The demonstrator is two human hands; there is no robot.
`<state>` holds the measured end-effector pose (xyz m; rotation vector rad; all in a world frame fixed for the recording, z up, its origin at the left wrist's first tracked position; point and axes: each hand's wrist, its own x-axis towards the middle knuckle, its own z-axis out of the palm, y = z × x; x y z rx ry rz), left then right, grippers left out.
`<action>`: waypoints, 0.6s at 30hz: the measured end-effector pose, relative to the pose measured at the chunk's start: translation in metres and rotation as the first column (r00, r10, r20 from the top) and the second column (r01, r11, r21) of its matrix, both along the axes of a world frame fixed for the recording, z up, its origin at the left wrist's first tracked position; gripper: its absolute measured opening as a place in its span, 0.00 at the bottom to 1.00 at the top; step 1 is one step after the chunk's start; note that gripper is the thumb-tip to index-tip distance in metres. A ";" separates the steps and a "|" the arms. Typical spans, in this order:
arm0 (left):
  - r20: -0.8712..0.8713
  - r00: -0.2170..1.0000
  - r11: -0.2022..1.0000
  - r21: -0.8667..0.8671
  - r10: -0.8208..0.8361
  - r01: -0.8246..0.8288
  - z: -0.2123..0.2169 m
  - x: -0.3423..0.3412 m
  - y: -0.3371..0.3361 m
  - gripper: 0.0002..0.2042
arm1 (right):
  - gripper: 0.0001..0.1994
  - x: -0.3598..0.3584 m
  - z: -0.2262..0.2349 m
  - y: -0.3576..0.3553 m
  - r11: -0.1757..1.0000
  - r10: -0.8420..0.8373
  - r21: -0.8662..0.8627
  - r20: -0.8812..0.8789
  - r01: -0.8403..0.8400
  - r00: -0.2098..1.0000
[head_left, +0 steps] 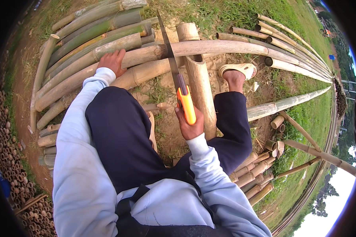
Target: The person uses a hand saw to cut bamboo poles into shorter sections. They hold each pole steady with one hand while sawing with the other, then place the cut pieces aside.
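Note:
My right hand (192, 123) is closed around the orange handle of a hand saw (187, 107). Its long dark blade points away from me and crosses a long bamboo pole (225, 46), just left of an upright-cut bamboo support (201, 91). The pole lies across the top of that support. Whether the teeth have cut into it, I cannot tell. Over to the left, my left hand (112, 64) grips the same pole from above, its fingers partly hidden. Beneath the pole runs another thick bamboo length (146, 74).
Cut green and brown bamboo lengths (103, 25) lie stacked at far left against a crosswise pole (43, 79). Long poles (292, 68) stretch off to the right. Short bamboo pieces (253, 173) are piled at lower right. My sandalled foot (238, 73) rests beside the support.

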<state>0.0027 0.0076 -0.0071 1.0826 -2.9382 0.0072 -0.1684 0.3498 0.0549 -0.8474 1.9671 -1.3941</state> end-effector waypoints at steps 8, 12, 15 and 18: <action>0.004 1.000 1.000 -0.006 0.020 -0.020 0.002 -0.009 -0.002 0.33 | 0.10 0.034 0.019 0.092 0.990 -0.052 0.131 -0.039 0.056 0.998; 0.023 0.999 1.000 0.012 0.027 -0.027 0.004 -0.012 0.002 0.34 | 0.08 -0.017 -0.005 0.001 0.999 -0.017 0.049 -0.032 0.018 0.999; 0.014 0.999 0.998 0.039 0.044 -0.045 0.004 -0.002 0.001 0.34 | 0.08 0.006 0.007 0.032 0.998 0.017 0.056 0.052 -0.020 0.998; 0.027 0.999 0.999 0.004 0.046 -0.046 -0.002 0.000 0.001 0.35 | 0.15 0.045 0.040 0.115 0.988 -0.034 0.152 0.037 0.028 0.999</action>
